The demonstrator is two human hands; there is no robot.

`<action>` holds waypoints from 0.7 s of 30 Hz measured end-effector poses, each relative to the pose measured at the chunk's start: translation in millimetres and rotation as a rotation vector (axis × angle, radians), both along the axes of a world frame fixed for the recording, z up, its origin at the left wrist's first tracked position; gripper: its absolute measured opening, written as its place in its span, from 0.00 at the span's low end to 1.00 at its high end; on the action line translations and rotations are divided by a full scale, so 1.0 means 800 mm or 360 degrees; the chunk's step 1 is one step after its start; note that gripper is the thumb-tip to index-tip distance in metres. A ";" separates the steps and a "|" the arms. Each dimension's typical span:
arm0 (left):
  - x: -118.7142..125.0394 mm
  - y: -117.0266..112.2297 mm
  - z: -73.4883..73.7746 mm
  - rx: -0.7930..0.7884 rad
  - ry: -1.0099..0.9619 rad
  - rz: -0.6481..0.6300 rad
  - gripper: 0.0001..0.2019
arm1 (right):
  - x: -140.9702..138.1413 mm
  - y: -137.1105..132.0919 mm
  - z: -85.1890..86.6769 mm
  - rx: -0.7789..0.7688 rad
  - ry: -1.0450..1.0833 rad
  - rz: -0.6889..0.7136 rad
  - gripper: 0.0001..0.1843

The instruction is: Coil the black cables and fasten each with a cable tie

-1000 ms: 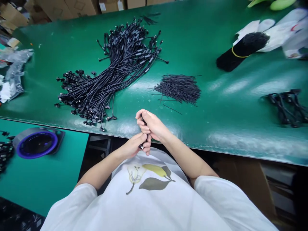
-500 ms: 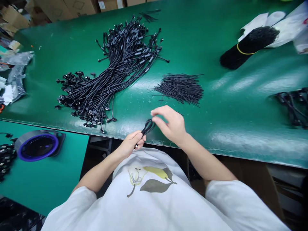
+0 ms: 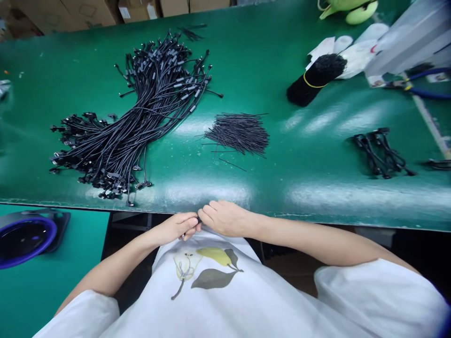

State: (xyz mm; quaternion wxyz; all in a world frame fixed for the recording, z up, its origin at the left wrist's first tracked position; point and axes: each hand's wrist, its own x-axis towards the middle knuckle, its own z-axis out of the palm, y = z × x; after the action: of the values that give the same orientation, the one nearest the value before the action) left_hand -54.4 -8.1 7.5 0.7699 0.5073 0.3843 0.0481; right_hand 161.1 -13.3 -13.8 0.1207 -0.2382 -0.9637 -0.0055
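My left hand [image 3: 178,226] and my right hand [image 3: 225,218] meet at the near edge of the green table [image 3: 303,155], just above my white shirt. Both are closed on a small coiled black cable [image 3: 198,219], of which only a tip shows between the fingers. A large pile of black cables with connectors [image 3: 130,122] lies to the far left of the hands. A small heap of thin black ties [image 3: 239,134] rests straight ahead.
A banded black bundle [image 3: 313,80] lies at the back right beside white bags [image 3: 352,51]. A few coiled black cables [image 3: 380,152] sit at the right. A purple-rimmed tape roll [image 3: 24,237] stands on the lower left table. Cardboard boxes line the far edge.
My right hand, raised over the cable loop half a second ago, has come down to join the left hand at the table edge. The loop is now hidden in the fingers. The view shifted right.
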 end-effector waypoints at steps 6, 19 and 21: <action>0.010 -0.008 -0.007 0.0782 0.0465 -0.0068 0.13 | 0.008 0.009 -0.008 -0.0204 -0.0224 0.0019 0.15; 0.016 0.018 -0.025 0.0371 0.0140 0.0595 0.19 | 0.062 0.116 -0.004 -0.0594 0.0449 -0.0660 0.19; 0.016 0.025 -0.023 0.0227 0.0009 0.0916 0.20 | 0.103 0.167 -0.008 -0.0539 0.0580 -0.1222 0.21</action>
State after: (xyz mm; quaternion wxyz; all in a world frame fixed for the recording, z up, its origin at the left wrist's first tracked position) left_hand -41.4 11.6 -11.1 0.6860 0.4304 0.5101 0.2898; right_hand 243.1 120.0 -20.3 0.2367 -0.5917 -0.7559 0.1498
